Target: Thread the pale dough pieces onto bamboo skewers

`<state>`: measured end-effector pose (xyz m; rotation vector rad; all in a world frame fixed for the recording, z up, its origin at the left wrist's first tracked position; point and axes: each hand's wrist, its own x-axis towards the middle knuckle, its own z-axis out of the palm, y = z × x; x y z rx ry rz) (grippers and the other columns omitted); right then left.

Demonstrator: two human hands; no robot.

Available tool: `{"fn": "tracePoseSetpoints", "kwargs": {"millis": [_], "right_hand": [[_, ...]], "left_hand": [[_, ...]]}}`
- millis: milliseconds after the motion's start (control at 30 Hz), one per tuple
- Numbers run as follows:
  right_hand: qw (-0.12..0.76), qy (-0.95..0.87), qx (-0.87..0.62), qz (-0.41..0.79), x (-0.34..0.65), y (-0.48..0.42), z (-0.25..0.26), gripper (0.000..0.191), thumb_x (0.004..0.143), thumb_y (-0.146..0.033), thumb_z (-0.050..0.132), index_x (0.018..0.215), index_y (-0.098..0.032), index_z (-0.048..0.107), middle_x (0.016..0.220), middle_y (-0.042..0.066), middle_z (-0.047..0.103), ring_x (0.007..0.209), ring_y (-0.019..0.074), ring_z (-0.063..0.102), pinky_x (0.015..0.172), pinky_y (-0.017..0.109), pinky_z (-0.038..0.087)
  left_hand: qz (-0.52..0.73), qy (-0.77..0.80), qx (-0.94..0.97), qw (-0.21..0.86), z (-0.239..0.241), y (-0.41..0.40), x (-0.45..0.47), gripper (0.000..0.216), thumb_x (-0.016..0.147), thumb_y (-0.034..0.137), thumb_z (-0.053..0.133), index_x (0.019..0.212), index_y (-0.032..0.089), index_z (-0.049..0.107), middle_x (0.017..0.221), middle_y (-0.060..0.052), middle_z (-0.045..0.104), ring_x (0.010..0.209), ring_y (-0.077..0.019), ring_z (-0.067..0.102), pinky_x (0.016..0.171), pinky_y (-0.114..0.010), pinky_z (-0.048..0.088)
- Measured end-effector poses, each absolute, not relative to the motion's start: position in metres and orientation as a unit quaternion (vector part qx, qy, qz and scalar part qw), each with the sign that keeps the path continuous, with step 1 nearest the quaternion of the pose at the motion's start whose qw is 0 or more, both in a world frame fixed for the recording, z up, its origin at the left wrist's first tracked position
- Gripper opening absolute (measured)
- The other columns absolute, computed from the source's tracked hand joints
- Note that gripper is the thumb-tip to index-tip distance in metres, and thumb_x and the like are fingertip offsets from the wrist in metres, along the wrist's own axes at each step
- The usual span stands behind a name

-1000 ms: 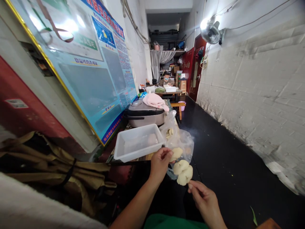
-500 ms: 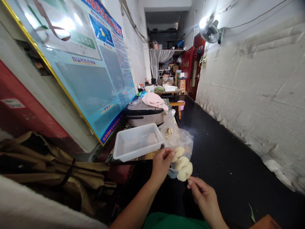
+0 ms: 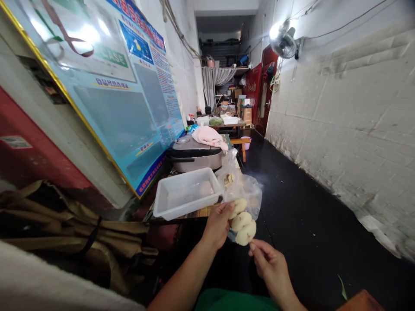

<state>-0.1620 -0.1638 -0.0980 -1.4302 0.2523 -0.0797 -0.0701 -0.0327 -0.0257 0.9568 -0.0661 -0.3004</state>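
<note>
Several pale, cream-coloured round slices (image 3: 245, 231) overlap in a row, like food on a skewer; the exact kind of food and the stick itself cannot be made out. My left hand (image 3: 218, 222) pinches the uppermost slice between thumb and fingers. At the lower end of the row, the fingertips of my right hand (image 3: 268, 261) are pinched together on what looks like the skewer's end. Behind the slices lies a clear plastic bag (image 3: 254, 194), with more pale pieces (image 3: 228, 179) inside its upper part. A white plastic tub (image 3: 186, 209) sits left of my left hand.
A grey electric cooker (image 3: 197, 159) with a pink cloth (image 3: 209, 136) on its lid stands behind the tub. Farther back, a masked person (image 3: 224, 108) sits at another table. A white wall (image 3: 340, 116) runs along the right; folded brown fabric (image 3: 58, 224) is at left.
Both hands and the row of slices have shifted slightly left. My left hand's grip reaches a little further around the top slice. The tub, bag and cooker stay in place.
</note>
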Motion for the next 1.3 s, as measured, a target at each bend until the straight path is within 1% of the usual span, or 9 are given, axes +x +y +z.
{"fn": "tracePoseSetpoints", "kwargs": {"millis": [267,433,600,733,800,967,1067,1233,1300], "right_hand": [[0.747,0.121,-0.652,-0.037,-0.161,-0.164,-0.097,0.055,0.068,-0.064,0.07,0.084,-0.012,0.065,0.048,-0.007,0.031,0.042,0.0047,0.025,0.038,0.019,0.019],[0.751,0.132,-0.645,-0.053,-0.159,-0.166,-0.097,0.053,0.068,-0.063,0.071,0.085,-0.012,0.066,0.048,-0.007,0.032,0.041,0.0052,0.027,0.038,0.019,0.019],[0.767,0.143,-0.623,-0.059,-0.156,-0.165,-0.091,0.052,0.065,-0.063,0.073,0.079,-0.014,0.064,0.047,-0.007,0.034,0.04,0.0045,0.025,0.037,0.019,0.018],[0.775,0.157,-0.61,-0.053,-0.153,-0.162,-0.087,0.056,0.06,-0.066,0.075,0.075,-0.014,0.061,0.047,-0.008,0.033,0.039,0.0025,0.023,0.037,0.017,0.017],[0.775,0.158,-0.609,-0.054,-0.151,-0.161,-0.088,0.057,0.06,-0.066,0.075,0.076,-0.013,0.061,0.047,-0.009,0.033,0.039,0.0021,0.023,0.037,0.017,0.016],[0.77,0.163,-0.613,-0.07,-0.149,-0.162,-0.095,0.061,0.059,-0.065,0.075,0.084,-0.011,0.064,0.051,-0.007,0.039,0.04,0.0023,0.026,0.037,0.018,0.017],[0.766,0.161,-0.617,-0.082,-0.147,-0.162,-0.097,0.059,0.062,-0.064,0.074,0.083,-0.01,0.065,0.055,-0.004,0.045,0.04,0.0021,0.028,0.038,0.018,0.018],[0.778,0.148,-0.603,-0.092,-0.14,-0.157,-0.095,0.057,0.065,-0.063,0.074,0.086,-0.01,0.065,0.055,-0.004,0.046,0.04,0.0026,0.029,0.037,0.018,0.02],[0.788,0.138,-0.593,-0.091,-0.138,-0.154,-0.093,0.058,0.064,-0.063,0.074,0.088,-0.01,0.064,0.054,-0.005,0.046,0.039,0.0025,0.029,0.036,0.017,0.02]], "left_hand": [[-0.145,-0.004,0.467,0.872,-0.025,-0.037,-0.072,0.05,0.061,0.045,0.083,0.092,0.008,0.071,0.083,-0.01,0.071,0.076,-0.0183,0.066,0.069,-0.026,0.05],[-0.142,0.01,0.432,0.891,-0.026,-0.039,-0.072,0.057,0.063,0.042,0.084,0.109,0.014,0.065,0.1,-0.01,0.07,0.084,-0.0191,0.066,0.075,-0.029,0.052],[-0.193,-0.042,0.432,0.88,-0.03,-0.042,-0.08,0.047,0.073,0.041,0.077,0.108,0.012,0.066,0.104,-0.014,0.069,0.085,-0.0216,0.066,0.074,-0.032,0.054],[-0.197,-0.025,0.429,0.881,-0.033,-0.047,-0.085,0.048,0.066,0.034,0.083,0.103,0.01,0.066,0.1,-0.013,0.07,0.087,-0.0213,0.067,0.079,-0.031,0.053],[-0.19,-0.006,0.43,0.883,-0.035,-0.048,-0.085,0.049,0.063,0.034,0.085,0.101,0.008,0.066,0.098,-0.013,0.07,0.086,-0.0212,0.067,0.077,-0.031,0.053],[-0.177,0.021,0.417,0.891,-0.038,-0.049,-0.082,0.052,0.066,0.038,0.082,0.104,0.006,0.066,0.093,-0.013,0.071,0.081,-0.0202,0.067,0.073,-0.03,0.054],[-0.168,0.037,0.402,0.899,-0.04,-0.05,-0.082,0.048,0.065,0.037,0.083,0.1,0.007,0.067,0.089,-0.011,0.07,0.077,-0.0181,0.066,0.073,-0.03,0.054],[-0.216,0.002,0.38,0.899,-0.046,-0.058,-0.09,0.041,0.073,0.033,0.079,0.105,0.012,0.065,0.108,-0.013,0.068,0.087,-0.0165,0.065,0.077,-0.027,0.052],[-0.213,-0.009,0.387,0.897,-0.049,-0.062,-0.094,0.039,0.073,0.031,0.079,0.103,0.011,0.065,0.104,-0.013,0.069,0.084,-0.0139,0.064,0.072,-0.022,0.05]]}}
